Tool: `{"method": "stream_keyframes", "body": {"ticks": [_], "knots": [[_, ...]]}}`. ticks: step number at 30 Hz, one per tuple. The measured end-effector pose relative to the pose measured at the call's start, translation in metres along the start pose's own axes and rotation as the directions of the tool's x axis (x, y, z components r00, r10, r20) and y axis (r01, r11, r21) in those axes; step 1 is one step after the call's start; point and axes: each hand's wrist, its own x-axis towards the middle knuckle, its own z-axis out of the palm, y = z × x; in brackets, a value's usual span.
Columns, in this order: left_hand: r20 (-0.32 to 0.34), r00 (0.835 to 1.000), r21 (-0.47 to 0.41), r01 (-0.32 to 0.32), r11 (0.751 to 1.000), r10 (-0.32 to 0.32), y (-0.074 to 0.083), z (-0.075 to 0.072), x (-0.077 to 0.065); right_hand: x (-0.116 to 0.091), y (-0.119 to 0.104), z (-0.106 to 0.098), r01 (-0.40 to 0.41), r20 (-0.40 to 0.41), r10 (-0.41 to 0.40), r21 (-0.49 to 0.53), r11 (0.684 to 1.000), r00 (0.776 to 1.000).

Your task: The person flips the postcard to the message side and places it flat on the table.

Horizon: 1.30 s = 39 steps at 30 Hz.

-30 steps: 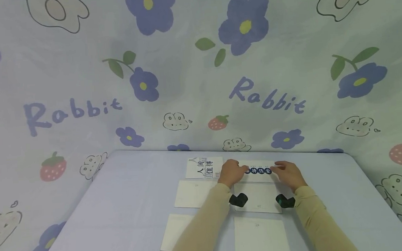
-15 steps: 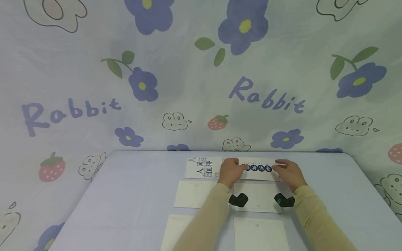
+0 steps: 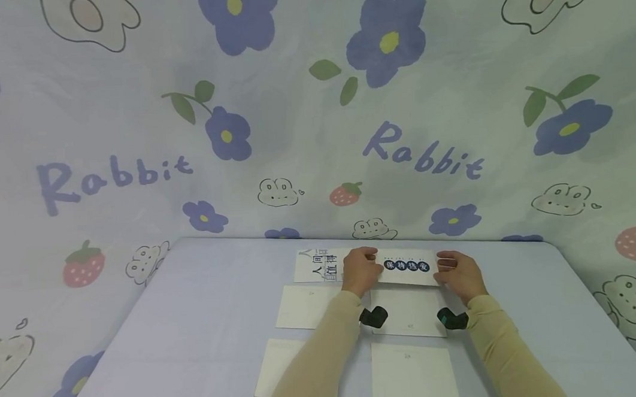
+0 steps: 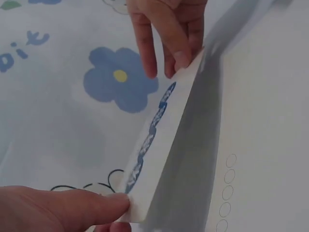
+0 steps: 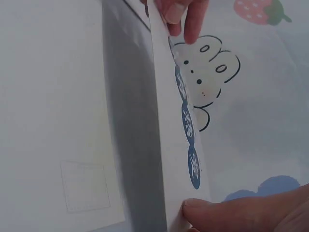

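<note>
Both hands hold a white postcard [image 3: 408, 277] printed with a row of dark blue discs bearing white characters. My left hand [image 3: 361, 272] pinches its left end, thumb [image 4: 104, 205] on the printed face. At the right end, my right hand [image 3: 460, 275] pinches it, thumb [image 5: 207, 212] near the corner. The card stands tilted, its near long edge raised over the table with a shadow beneath, as both wrist views show. Left of it lies another card [image 3: 305, 268] with large dark characters, partly hidden by my left hand.
Nearer on the white-covered table [image 3: 195, 325] lie several plain cream cards in rows, among them a middle-right card [image 3: 410, 316], a middle-left card [image 3: 299, 307] and a front-right card [image 3: 413, 376]. My left forearm covers part of the front-left card [image 3: 278, 365]. A patterned cloth [image 3: 291, 104] hangs behind.
The printed postcard has come up from lying flat to a tilted hold. My left hand has shifted slightly left, uncovering the first disc; my right hand has moved a little to the right.
</note>
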Motion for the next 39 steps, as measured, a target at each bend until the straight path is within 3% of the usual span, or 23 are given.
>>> {"method": "stream_keyframes", "body": {"ticks": [10,22,28,32,39], "knots": [[-0.078,0.997,-0.044,-0.026,0.999,0.023,0.001,-0.002,0.002,0.001,-0.001,0.001,-0.006,-0.048,0.006,-0.014,1.0,0.999],[-0.12,0.991,-0.052,-0.062,0.997,0.055,-0.004,-0.004,0.007,0.0,0.001,-0.001,0.024,-0.041,-0.024,0.007,1.0,0.999],[-0.107,0.993,-0.067,-0.059,0.996,0.051,-0.009,-0.007,0.008,-0.005,-0.001,-0.002,0.005,-0.05,-0.006,-0.013,1.0,0.999],[-0.104,0.993,-0.074,-0.066,0.995,0.058,-0.012,-0.008,0.009,-0.007,-0.002,-0.003,0.032,-0.066,-0.034,-0.028,0.999,0.997],[-0.124,0.99,-0.067,-0.081,0.994,0.073,-0.015,-0.01,0.009,-0.006,0.001,-0.005,0.119,-0.055,-0.116,0.045,0.992,0.992]]}}
